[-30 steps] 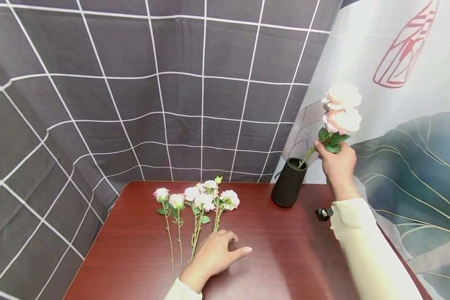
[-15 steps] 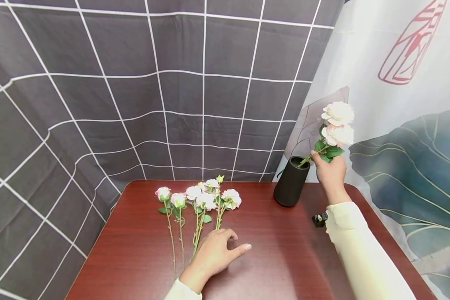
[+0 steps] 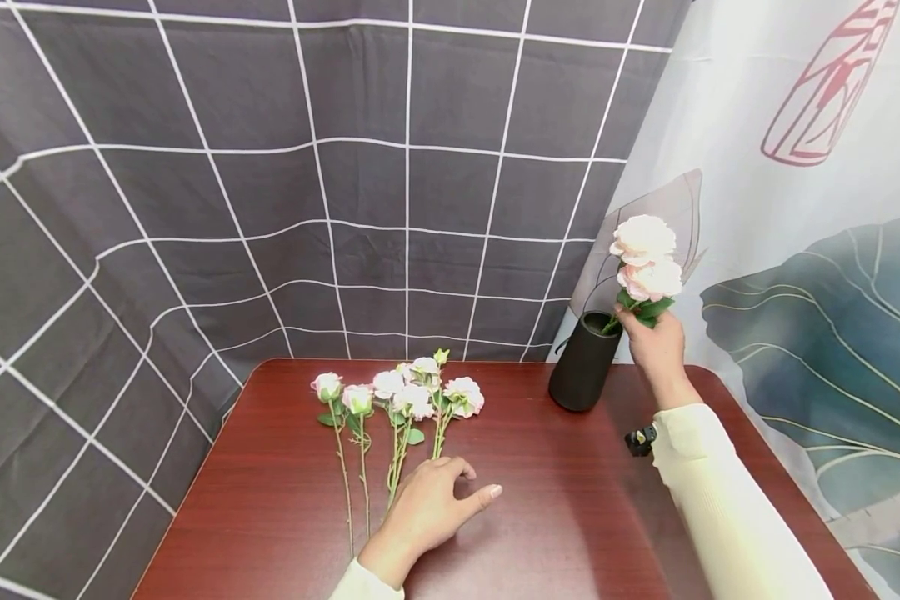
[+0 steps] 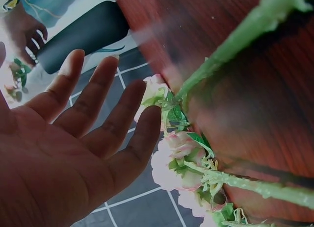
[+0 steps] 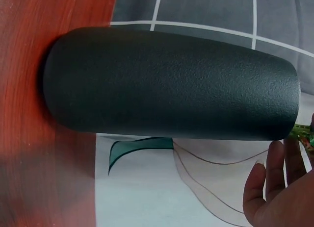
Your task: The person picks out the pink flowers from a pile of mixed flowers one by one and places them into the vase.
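Observation:
My right hand [image 3: 656, 346] pinches the stem of a pale pink artificial flower [image 3: 648, 279] with two large blooms and green leaves. Its stem's lower end is hidden inside the mouth of a black vase [image 3: 583, 367]. In the right wrist view the vase [image 5: 171, 85] appears sideways, with my fingertips [image 5: 276, 153] close by its rim. My left hand [image 3: 427, 504] rests low over the table with relaxed, spread fingers and holds nothing. Beside it lie several pink artificial flowers [image 3: 412, 402] on long green stems, and one thick stem [image 4: 221, 55] passes near the hand in the left wrist view.
The dark red wooden table [image 3: 270, 500] carries the vase near its back right edge. A grey curtain with white grid lines [image 3: 360, 192] hangs behind and to the left. On the right hangs a white curtain with a leaf print [image 3: 847, 317]. A small black device [image 3: 640, 440] sits at the right wrist.
My right hand has moved left and down, and the flower's blooms have come lower and nearer the vase as its stem slid deeper into the mouth. My left hand stays put.

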Demonstrator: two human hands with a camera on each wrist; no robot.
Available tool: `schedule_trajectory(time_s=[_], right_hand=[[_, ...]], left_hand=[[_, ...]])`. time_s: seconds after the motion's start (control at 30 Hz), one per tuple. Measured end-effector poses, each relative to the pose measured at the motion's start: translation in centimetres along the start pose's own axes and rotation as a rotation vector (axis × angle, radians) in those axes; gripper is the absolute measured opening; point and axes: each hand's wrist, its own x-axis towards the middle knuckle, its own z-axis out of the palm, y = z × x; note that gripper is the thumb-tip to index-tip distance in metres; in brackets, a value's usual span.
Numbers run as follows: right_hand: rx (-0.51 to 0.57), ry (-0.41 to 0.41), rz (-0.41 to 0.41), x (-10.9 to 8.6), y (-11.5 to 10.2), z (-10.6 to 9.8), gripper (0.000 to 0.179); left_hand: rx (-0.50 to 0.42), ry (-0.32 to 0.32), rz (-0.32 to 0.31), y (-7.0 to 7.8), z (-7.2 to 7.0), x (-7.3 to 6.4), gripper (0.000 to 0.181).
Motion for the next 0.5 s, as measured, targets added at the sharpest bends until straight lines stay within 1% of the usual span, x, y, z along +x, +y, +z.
schedule_trajectory(time_s=[0.13, 0.2, 0.37, 0.5], right_hand=[[0.03, -0.001, -0.009, 0.09, 0.35, 0.2, 0.04], [0.061, 0.001, -0.007, 0.14, 0.55, 0.26, 0.035], [0.108, -0.007, 0.017, 0.3, 0.89, 0.23, 0.034], [0.095, -0.029, 0.039, 0.43, 0.9, 0.22, 0.039]], left_hand=[[-0.009, -0.001, -0.006, -0.06, -0.17, -0.03, 0.049], [-0.017, -0.003, -0.006, -0.09, -0.22, -0.03, 0.047], [-0.031, -0.005, -0.001, -0.1, -0.13, -0.06, 0.045], [-0.027, 0.005, 0.001, -0.03, -0.03, -0.02, 0.043]])
